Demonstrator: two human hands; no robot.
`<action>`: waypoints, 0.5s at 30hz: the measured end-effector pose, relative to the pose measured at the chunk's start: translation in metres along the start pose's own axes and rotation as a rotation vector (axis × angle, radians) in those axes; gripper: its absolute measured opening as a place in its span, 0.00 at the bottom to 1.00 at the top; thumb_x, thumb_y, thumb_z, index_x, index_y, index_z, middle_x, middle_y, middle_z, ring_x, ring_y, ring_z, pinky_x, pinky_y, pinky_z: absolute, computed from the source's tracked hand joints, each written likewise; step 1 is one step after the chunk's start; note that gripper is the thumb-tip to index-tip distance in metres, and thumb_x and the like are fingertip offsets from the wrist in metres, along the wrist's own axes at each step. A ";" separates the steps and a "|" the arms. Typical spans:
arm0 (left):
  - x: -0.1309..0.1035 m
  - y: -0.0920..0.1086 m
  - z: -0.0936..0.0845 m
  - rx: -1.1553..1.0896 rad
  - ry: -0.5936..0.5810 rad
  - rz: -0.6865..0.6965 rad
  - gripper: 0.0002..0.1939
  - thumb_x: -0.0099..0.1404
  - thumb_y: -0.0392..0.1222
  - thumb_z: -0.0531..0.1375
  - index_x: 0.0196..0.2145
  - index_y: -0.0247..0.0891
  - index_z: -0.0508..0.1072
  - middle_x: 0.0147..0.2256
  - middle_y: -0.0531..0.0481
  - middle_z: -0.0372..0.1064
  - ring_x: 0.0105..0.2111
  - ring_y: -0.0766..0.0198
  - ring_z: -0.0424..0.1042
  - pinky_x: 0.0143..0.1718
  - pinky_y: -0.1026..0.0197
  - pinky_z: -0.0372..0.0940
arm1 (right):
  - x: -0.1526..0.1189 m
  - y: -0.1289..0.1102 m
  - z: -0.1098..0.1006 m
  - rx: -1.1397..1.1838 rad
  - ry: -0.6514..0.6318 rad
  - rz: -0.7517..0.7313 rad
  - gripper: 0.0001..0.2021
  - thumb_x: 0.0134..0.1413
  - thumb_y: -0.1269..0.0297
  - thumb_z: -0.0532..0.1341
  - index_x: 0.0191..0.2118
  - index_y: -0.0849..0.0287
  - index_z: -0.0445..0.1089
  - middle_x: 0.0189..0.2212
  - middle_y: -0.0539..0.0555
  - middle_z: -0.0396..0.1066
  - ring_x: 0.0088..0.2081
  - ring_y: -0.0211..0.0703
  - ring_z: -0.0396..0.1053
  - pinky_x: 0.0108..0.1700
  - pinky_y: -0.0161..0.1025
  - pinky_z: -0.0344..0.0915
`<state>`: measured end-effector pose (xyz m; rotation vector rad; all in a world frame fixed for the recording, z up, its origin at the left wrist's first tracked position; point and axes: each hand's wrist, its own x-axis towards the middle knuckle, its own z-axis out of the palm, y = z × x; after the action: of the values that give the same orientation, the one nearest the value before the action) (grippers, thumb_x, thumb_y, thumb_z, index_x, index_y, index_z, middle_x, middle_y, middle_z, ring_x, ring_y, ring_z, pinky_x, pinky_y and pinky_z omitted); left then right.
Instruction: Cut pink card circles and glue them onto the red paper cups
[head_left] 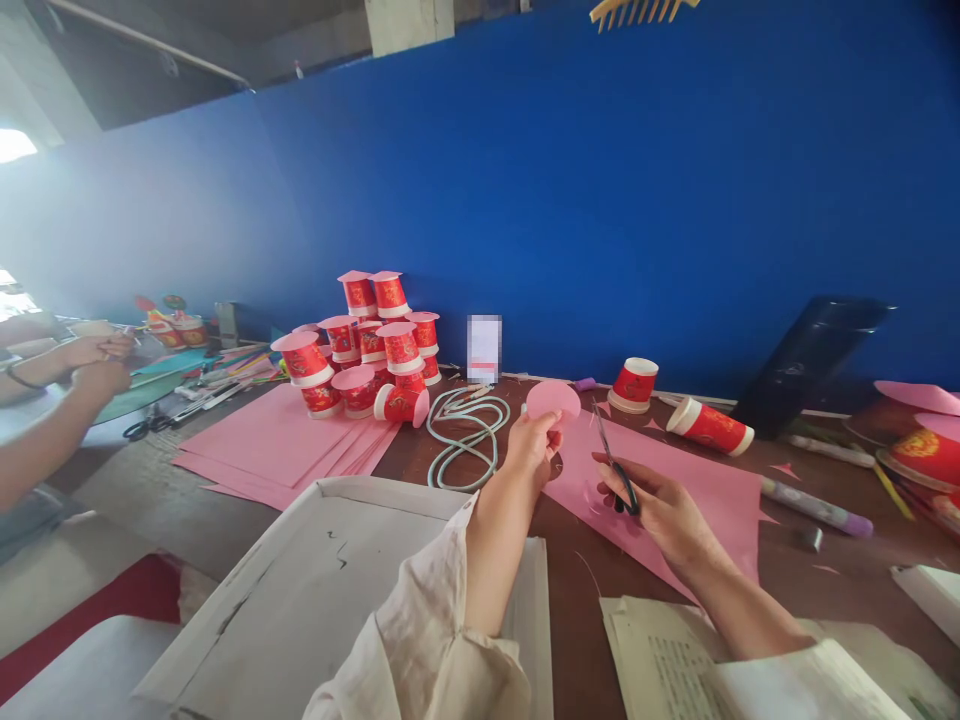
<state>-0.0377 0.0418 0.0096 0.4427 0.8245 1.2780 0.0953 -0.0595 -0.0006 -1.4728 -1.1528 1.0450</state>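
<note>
Pinched in my left hand (537,441) is a round pink paper disc (553,402), held up over the table. My right hand (667,510) grips black-handled scissors (624,488) by the loops, their blades pointing up and away, just right of the disc and apart from it. Beneath both hands lies a large pink paper sheet (705,490). To the left rises a stack of red paper cups (358,340), many topped with pink paper. Two more red cups are near the wall: one upside down (634,385), another lying on its side (709,426).
Pink sheets (259,440) lie left, with a white box lid (315,590) in front. A coiled cable (469,435), glue stick (817,508), black bottle (814,365) and printed papers (660,650) surround the work. At far left, another person's hands (101,360) are busy. A blue partition (525,200) stands behind.
</note>
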 end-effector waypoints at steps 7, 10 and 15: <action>-0.001 0.001 0.001 -0.026 0.010 -0.012 0.10 0.51 0.34 0.67 0.30 0.36 0.69 0.29 0.52 0.66 0.25 0.74 0.62 0.29 0.70 0.61 | -0.007 -0.011 0.005 -0.024 -0.112 0.019 0.30 0.43 0.49 0.68 0.52 0.62 0.72 0.28 0.51 0.72 0.34 0.42 0.67 0.38 0.39 0.62; 0.000 0.001 0.001 -0.050 0.001 0.017 0.10 0.50 0.35 0.68 0.28 0.35 0.69 0.27 0.52 0.65 0.25 0.74 0.62 0.29 0.70 0.60 | -0.005 -0.011 0.006 0.008 -0.090 0.055 0.28 0.44 0.48 0.67 0.49 0.60 0.73 0.27 0.51 0.72 0.32 0.41 0.68 0.32 0.36 0.61; 0.001 0.001 -0.001 -0.035 -0.013 0.049 0.07 0.52 0.35 0.65 0.28 0.35 0.70 0.26 0.53 0.64 0.25 0.74 0.61 0.28 0.70 0.59 | 0.003 -0.011 -0.006 0.336 0.137 0.099 0.22 0.49 0.45 0.61 0.44 0.57 0.68 0.32 0.56 0.74 0.32 0.45 0.72 0.20 0.32 0.51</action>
<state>-0.0393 0.0429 0.0093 0.4446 0.7832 1.3318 0.0995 -0.0564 0.0110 -1.3193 -0.7711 1.1255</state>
